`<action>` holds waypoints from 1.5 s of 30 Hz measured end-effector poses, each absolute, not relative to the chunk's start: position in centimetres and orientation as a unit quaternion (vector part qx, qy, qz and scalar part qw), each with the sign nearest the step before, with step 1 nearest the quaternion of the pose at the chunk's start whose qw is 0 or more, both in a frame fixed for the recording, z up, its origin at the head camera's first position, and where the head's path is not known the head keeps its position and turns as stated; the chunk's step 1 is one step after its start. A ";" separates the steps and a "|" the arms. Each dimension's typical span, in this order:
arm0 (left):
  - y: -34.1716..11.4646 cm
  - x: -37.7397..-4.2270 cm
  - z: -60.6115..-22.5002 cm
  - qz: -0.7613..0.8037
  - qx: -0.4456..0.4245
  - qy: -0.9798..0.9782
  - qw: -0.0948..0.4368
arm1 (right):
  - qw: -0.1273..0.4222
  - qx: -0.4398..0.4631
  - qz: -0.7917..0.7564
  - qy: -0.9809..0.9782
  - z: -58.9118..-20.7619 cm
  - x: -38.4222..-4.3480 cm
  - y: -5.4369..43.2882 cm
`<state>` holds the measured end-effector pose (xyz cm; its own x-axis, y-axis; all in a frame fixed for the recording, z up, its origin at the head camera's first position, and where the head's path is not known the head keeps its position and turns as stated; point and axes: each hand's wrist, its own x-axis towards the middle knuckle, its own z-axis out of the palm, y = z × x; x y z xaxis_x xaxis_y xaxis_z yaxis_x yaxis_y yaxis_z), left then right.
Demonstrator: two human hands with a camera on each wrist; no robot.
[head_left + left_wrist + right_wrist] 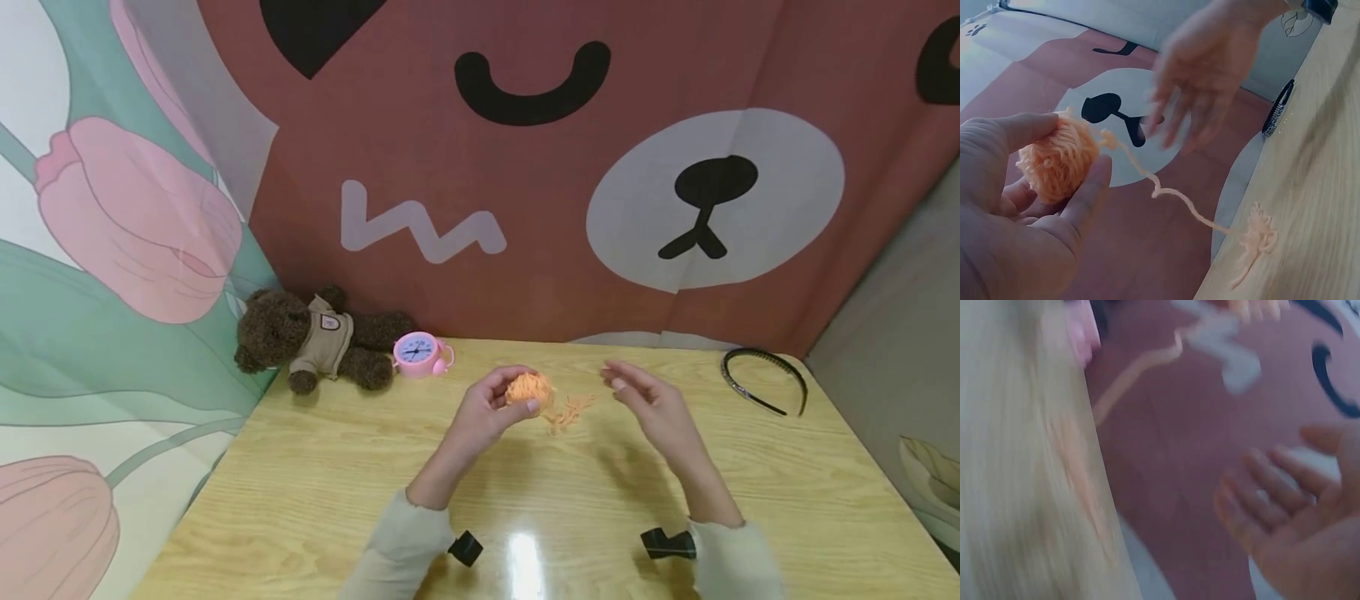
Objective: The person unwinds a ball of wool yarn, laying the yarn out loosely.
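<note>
An orange ball of yarn [529, 390] is gripped between the thumb and fingers of my left hand [486, 410], held above the table. In the left wrist view a single strand [1175, 198] runs from the yarn ball [1059, 159] down to a loose tangle of yarn [1256, 240] on the tabletop. That tangle [572, 412] lies between the two hands in the head view. My right hand [660, 412] hovers apart from the ball on the right, with nothing in it. Its fingers look relaxed and spread in the right wrist view, where the hand [1297, 506] is blurred.
At the back left of the wooden table [315, 500], a brown teddy bear [322, 337] in a beige shirt lies on its side. Beside it stands a pink alarm clock [417, 354]. A black headband [765, 382] rests at the back right, near a printed curtain [540, 275].
</note>
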<state>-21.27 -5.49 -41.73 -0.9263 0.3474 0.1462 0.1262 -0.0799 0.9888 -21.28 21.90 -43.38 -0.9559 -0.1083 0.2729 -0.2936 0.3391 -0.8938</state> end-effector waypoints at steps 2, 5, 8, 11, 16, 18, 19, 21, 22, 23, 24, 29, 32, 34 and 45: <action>-5.3 -21.1 -41.7 0.708 0.182 0.677 0.083 | 0.033 0.183 0.577 -0.795 -43.2 -20.8 20.1; -5.2 -21.0 -41.7 0.696 0.186 0.689 0.078 | -0.013 0.217 0.582 -0.783 -43.0 -20.2 18.2; -5.1 -20.8 -41.7 0.689 0.184 0.698 0.073 | -0.025 0.206 0.578 -0.789 -42.9 -19.8 17.4; -5.2 -20.8 -41.8 0.687 0.182 0.699 0.075 | -0.014 0.183 0.569 -0.802 -42.9 -19.7 17.2; -5.3 -20.9 -41.7 0.687 0.186 0.699 0.075 | 0.007 0.142 0.557 -0.818 -42.5 -19.6 17.8; -5.3 -21.0 -41.7 0.687 0.185 0.699 0.072 | 0.012 0.128 0.555 -0.822 -42.3 -19.7 18.2; -5.3 -21.1 -41.7 0.687 0.184 0.699 0.069 | 0.014 0.122 0.554 -0.824 -42.2 -19.8 18.4; -5.4 -21.2 -41.7 0.691 0.178 0.697 0.068 | 0.020 0.113 0.553 -0.825 -42.1 -20.0 18.9; -5.5 -21.2 -41.7 0.694 0.174 0.695 0.068 | 0.022 0.111 0.555 -0.824 -42.0 -20.0 19.2; -5.6 -21.3 -41.7 0.697 0.171 0.693 0.069 | 0.024 0.109 0.559 -0.822 -42.0 -20.1 19.6; -5.7 -21.3 -41.6 0.700 0.168 0.690 0.069 | 0.024 0.109 0.564 -0.818 -41.9 -20.1 20.0; -6.1 -21.4 -41.3 0.707 0.156 0.687 0.065 | 0.019 0.126 0.582 -0.803 -41.7 -20.2 21.9; -6.3 -21.4 -41.3 0.707 0.154 0.688 0.059 | 0.038 0.135 0.588 -0.796 -41.6 -20.3 22.9; -6.4 -21.5 -41.3 0.709 0.150 0.687 0.055 | 0.060 0.125 0.604 -0.785 -41.6 -20.4 23.4; -6.8 -21.6 -40.9 0.740 0.129 0.659 0.043 | 0.150 -0.007 0.745 -0.650 -42.3 -20.9 28.4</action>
